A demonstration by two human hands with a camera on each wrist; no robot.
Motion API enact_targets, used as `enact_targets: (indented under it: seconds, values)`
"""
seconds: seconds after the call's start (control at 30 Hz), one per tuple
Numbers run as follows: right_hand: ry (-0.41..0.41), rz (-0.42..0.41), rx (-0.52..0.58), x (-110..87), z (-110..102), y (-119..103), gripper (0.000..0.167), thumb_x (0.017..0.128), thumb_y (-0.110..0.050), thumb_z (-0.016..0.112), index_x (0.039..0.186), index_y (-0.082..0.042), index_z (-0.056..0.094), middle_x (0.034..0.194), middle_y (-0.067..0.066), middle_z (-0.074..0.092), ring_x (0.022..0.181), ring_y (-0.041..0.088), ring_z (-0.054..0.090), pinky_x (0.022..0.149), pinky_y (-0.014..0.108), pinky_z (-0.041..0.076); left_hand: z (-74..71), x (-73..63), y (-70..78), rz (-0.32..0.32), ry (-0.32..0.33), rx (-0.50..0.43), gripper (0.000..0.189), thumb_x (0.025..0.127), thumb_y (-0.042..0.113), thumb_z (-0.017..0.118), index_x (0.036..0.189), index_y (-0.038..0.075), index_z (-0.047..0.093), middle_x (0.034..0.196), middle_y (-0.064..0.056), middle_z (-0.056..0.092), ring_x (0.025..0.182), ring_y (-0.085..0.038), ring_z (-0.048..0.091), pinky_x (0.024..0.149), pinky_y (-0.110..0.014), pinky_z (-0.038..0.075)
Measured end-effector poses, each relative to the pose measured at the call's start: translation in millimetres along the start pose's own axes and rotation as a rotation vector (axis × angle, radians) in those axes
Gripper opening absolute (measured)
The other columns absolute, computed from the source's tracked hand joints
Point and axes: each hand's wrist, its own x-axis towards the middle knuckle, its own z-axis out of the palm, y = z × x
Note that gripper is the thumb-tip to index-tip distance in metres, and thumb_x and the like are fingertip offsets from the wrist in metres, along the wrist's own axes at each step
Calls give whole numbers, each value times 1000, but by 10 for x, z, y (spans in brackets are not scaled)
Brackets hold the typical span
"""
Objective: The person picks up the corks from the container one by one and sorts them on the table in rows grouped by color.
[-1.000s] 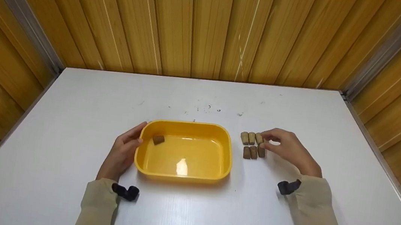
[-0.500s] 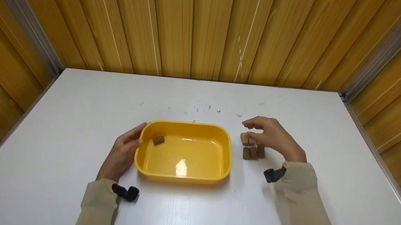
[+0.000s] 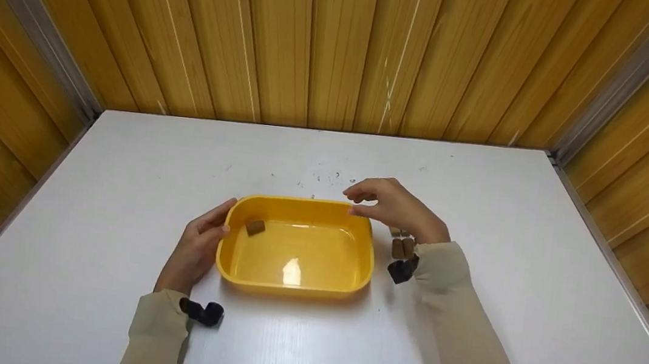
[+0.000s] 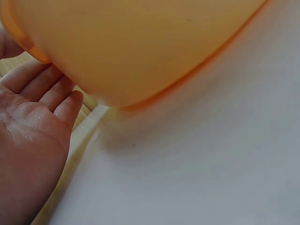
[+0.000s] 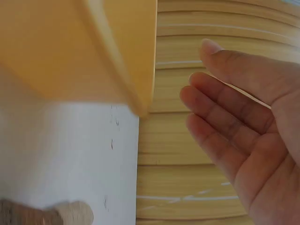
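Note:
A yellow plastic tub stands on the table in the head view. My left hand steadies its left side, thumb at the rim. The left wrist view shows the straight fingers against the outer wall. My right hand hovers at the tub's far right corner, thumb and fingertips apart. Nothing shows between them in the right wrist view. Inside the tub lies one small dark brown block. Right of the tub, more dark blocks and light tan blocks are partly hidden by my right arm.
The white table ends at yellow wood-patterned wall panels behind and at both sides. Black wrist cameras sit at my left cuff and my right cuff.
My right hand has moved left, from the block rows to the tub's far right corner. My left hand, the tub and the block inside have stayed put.

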Motion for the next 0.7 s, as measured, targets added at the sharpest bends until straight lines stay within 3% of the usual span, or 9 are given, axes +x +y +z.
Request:
enact_targets:
  seconds: [0.27, 0.7]
  values:
    - [-89, -72, -9, 264, 214, -182, 34, 90, -16, 66, 122, -3, 65, 122, 16, 65, 114, 28, 61, 100, 44, 50, -5, 8, -12, 1, 19, -20, 56, 95, -2, 47, 149, 3, 32, 154, -5, 35, 142, -13, 33, 111, -20, 37]
    - [-193, -96, -23, 593, 594, -367, 38, 90, -15, 65, 127, -4, 62, 128, 12, 63, 117, 26, 61, 99, 36, 52, -4, -1, -12, 2, -4, -44, 56, 96, -1, 45, 150, 2, 29, 155, -4, 34, 144, -14, 31, 112, -21, 34]
